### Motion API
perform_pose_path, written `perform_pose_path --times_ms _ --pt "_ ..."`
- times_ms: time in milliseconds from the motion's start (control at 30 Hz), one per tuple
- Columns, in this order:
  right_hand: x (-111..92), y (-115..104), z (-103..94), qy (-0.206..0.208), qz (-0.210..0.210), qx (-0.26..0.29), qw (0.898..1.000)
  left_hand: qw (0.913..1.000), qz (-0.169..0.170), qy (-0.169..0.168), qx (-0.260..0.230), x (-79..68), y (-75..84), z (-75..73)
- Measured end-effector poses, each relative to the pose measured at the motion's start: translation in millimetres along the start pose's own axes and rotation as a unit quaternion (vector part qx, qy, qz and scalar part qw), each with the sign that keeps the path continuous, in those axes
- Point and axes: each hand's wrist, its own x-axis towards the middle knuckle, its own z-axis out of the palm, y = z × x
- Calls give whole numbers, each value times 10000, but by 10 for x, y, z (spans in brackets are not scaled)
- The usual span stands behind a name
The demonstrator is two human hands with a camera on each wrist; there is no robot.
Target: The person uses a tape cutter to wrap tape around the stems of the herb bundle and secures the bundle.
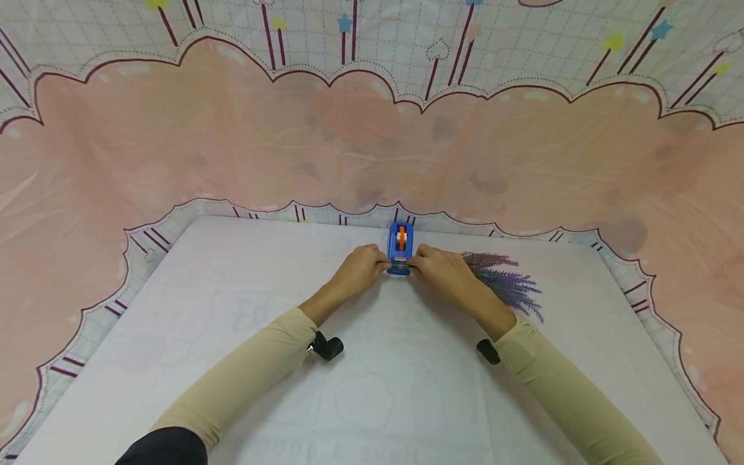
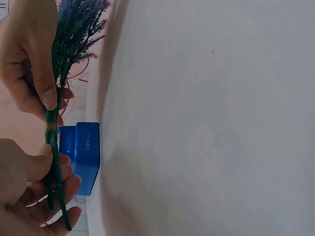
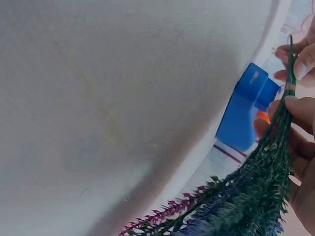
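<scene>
A bunch of artificial lavender (image 1: 511, 289), with purple and magenta heads and green stems, stretches between both hands above the white table. My left hand (image 1: 361, 268) pinches the lower stems between thumb and fingers. Further up, my right hand (image 1: 446, 270) grips the bunch, flower heads pointing right. A brownish, shiny band (image 2: 50, 126), looking like tape, circles the stems between the hands. Directly behind the stems stands a blue tape dispenser (image 1: 392, 248) with an orange spool (image 1: 402, 238). In the head view the hands hide most of the stems.
The white tabletop (image 1: 349, 361) lies under the forearms, its far edge just behind the dispenser. Beyond it hangs a pink and white patterned cloth (image 1: 360, 142). Black wrist cameras (image 1: 328, 347) are strapped at the sleeves.
</scene>
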Motion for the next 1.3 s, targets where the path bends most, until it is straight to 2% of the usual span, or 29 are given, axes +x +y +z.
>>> perform_pose_path --times_ms 233,400,700,1033,1300 --pt "37 15 -6 -294 303 130 9990 9982 -330 -52 -491 24 10 30" --pt "82 42 2 -623 677 480 9946 9978 -271 -216 -562 35 -12 61" --pt "133 60 32 -1000 677 750 9898 9968 -307 -405 -609 40 -48 77" --pt "156 85 13 -1101 747 962 9864 9955 -394 -492 -713 69 -107 78" --pt "178 99 48 -1016 815 1024 9862 9957 -438 -498 -649 73 -95 54"
